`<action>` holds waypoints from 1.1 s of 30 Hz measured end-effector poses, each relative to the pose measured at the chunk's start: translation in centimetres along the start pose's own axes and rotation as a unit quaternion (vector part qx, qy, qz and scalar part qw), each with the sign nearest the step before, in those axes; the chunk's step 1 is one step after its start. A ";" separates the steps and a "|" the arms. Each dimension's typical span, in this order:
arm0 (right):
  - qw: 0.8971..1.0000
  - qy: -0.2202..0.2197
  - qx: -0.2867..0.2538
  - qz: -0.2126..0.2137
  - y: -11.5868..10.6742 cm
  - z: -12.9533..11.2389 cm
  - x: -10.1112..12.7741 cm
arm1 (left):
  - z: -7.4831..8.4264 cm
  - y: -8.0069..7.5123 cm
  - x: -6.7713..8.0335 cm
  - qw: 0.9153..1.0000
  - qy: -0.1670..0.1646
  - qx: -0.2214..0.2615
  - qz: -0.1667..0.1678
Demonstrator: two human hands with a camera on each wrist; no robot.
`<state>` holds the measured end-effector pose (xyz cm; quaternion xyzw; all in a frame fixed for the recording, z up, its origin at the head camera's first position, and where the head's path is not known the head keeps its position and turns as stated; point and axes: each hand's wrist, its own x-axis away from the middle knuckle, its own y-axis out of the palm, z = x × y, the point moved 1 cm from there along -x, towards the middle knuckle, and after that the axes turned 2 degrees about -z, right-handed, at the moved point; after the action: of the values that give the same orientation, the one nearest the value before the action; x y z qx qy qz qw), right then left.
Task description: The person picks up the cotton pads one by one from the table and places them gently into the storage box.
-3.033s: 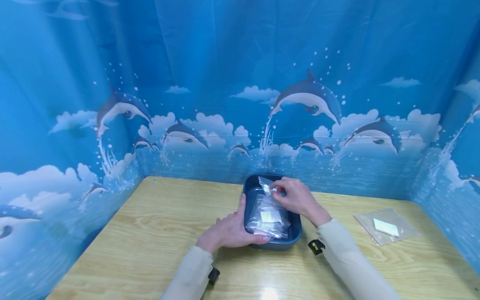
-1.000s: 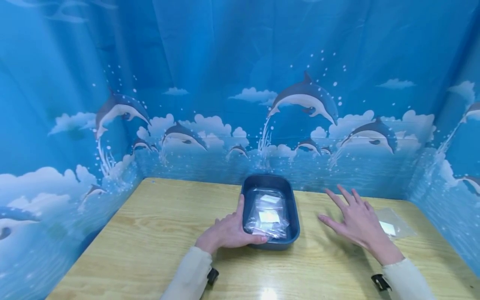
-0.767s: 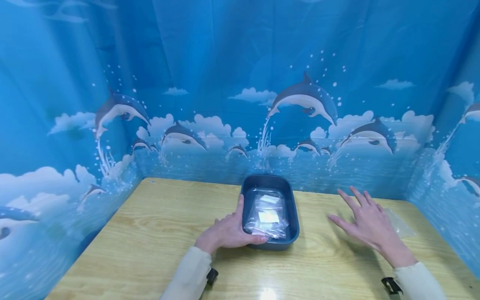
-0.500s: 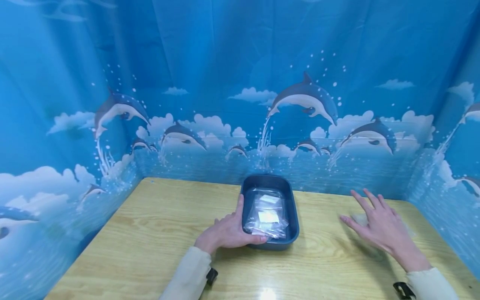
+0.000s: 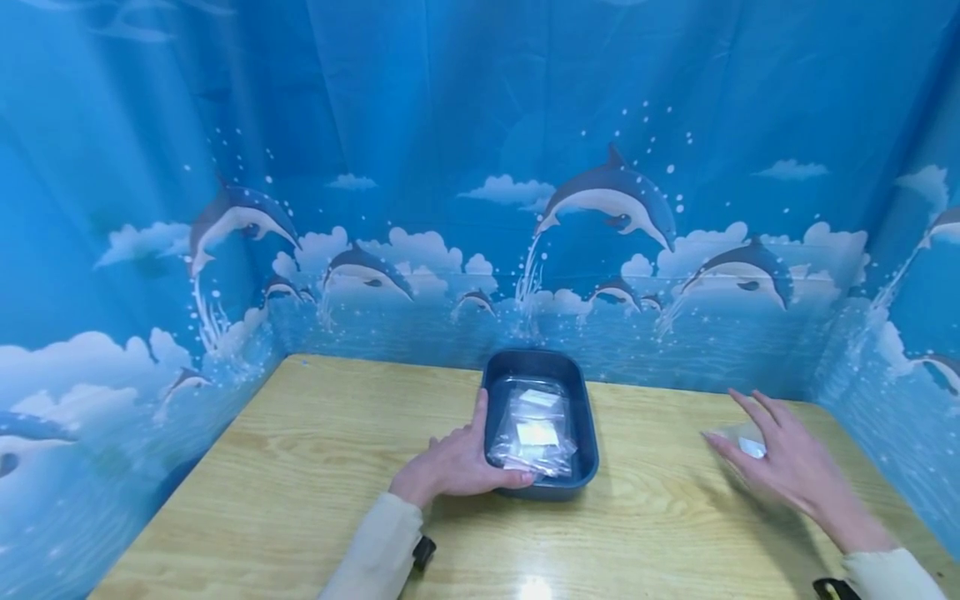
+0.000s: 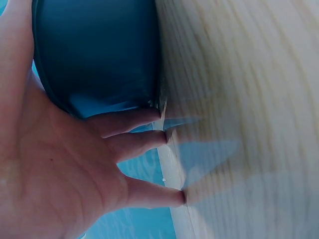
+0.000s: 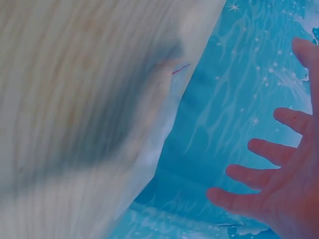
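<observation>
A dark blue plastic box (image 5: 591, 454) stands on the table with clear zip bags (image 5: 536, 433) inside, some with white labels or inserts. My left hand (image 5: 457, 462) rests against its near left corner, index finger along the left rim and thumb on the near rim. In the left wrist view, that hand's other fingers (image 6: 154, 195) are straight, their tips at the tabletop. Over at the right, my right hand (image 5: 795, 467) hovers with spread fingers above another clear zip bag (image 5: 722, 432) holding a flat white piece (image 5: 752, 447). The hand hides most of that bag.
The wood-grain table (image 5: 337, 467) reaches back to a blue dolphin-print curtain (image 5: 420, 208), which also hangs at both sides. The box stands near the back edge. Black wrist cameras (image 5: 423, 552) sit on the sleeves.
My right hand has let go of a small zip bag in the box and moved right, over the bag lying on the table. The left hand has stayed at the box.
</observation>
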<state>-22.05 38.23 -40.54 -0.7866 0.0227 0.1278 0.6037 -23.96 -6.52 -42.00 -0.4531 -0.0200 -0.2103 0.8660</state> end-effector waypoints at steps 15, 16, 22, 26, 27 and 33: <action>0.998 0.020 -0.044 -0.033 0.3 3.8 0.6 | 0.1 0.0 0.1 1.000 -0.005 0.000 0.000; 0.998 0.026 -0.046 -0.044 0.3 4.1 0.6 | 0.1 0.0 0.1 1.000 -0.006 -0.001 0.000; 0.995 0.039 -0.035 -0.084 0.6 6.1 0.3 | 0.2 -0.2 -0.1 1.000 -0.004 -0.005 0.004; 0.994 0.027 -0.038 -0.094 0.9 6.9 0.4 | 0.1 -0.1 0.0 1.000 -0.001 0.003 0.002; 0.995 0.023 -0.037 -0.094 1.0 7.0 0.5 | 0.1 -0.1 0.0 1.000 0.000 0.006 0.000; 0.996 -0.011 -0.037 -0.077 1.7 7.2 0.7 | -0.1 0.1 0.2 1.000 0.006 0.007 0.003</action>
<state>-22.90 44.74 -44.00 -0.8065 -0.0493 0.0908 0.5821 -23.75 -6.59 -42.05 -0.4458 -0.0146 -0.2104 0.8699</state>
